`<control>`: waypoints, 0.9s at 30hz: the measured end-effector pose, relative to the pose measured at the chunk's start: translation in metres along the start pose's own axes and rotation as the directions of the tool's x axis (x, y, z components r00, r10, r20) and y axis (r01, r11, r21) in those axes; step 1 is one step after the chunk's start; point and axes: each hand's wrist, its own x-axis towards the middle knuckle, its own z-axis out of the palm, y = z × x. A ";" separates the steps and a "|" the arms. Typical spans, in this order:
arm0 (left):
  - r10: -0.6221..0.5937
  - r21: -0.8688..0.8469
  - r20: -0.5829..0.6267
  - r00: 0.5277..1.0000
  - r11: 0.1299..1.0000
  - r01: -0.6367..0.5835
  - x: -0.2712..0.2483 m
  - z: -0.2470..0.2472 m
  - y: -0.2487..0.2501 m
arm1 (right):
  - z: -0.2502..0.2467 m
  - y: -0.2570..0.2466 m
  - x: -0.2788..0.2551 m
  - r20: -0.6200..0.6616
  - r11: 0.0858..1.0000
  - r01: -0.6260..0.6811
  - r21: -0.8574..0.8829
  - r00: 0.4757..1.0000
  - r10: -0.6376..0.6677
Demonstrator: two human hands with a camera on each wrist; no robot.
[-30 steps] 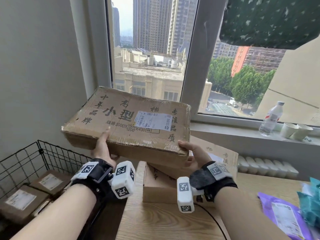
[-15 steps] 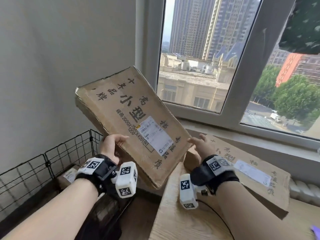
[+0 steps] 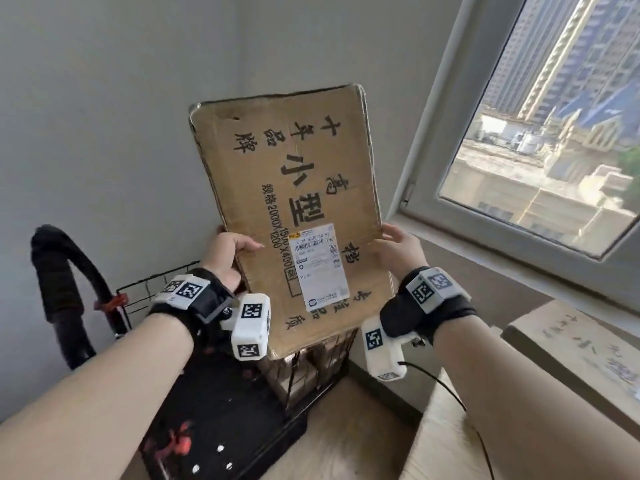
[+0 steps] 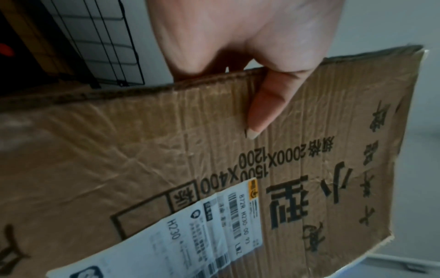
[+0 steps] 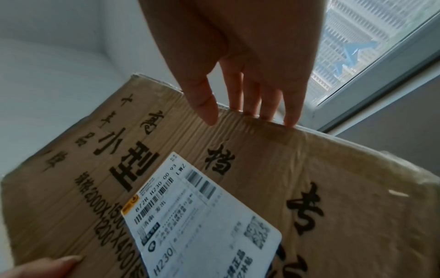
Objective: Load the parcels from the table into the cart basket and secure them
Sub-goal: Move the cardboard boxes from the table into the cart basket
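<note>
Holding the flat parcel upright w/ both hands, printed face toward me, white label on its lower half. My left hand grips the left edge, thumb curled over the front, other fingers hidden behind. My right hand is on the right edge w/ fingers nearly straight, thumb on the front, not really clamping. Parcel's bottom edge sits just above the wire cart basket; smaller parcels show inside. Black cart handle at left. Another box lies on the table at right, window beyond.
</note>
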 end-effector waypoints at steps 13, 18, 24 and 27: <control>0.080 0.151 -0.189 0.979 0.987 -0.052 0.058 -0.130 0.007 | 0.160 0.025 0.020 0.071 0.991 -0.059 -0.119 0.995 0.068; 0.023 0.182 -0.322 0.947 0.982 0.038 0.090 -0.140 -0.010 | 0.193 0.041 0.055 0.090 0.986 -0.113 -0.119 0.988 0.124; -0.046 0.251 -0.525 0.850 0.946 0.206 0.152 -0.151 -0.039 | 0.243 0.081 0.120 0.198 0.952 -0.206 -0.226 0.947 0.252; -0.137 0.261 -0.611 0.780 0.895 0.362 0.188 -0.164 -0.069 | 0.270 0.114 0.159 0.259 0.910 -0.263 -0.321 0.900 0.351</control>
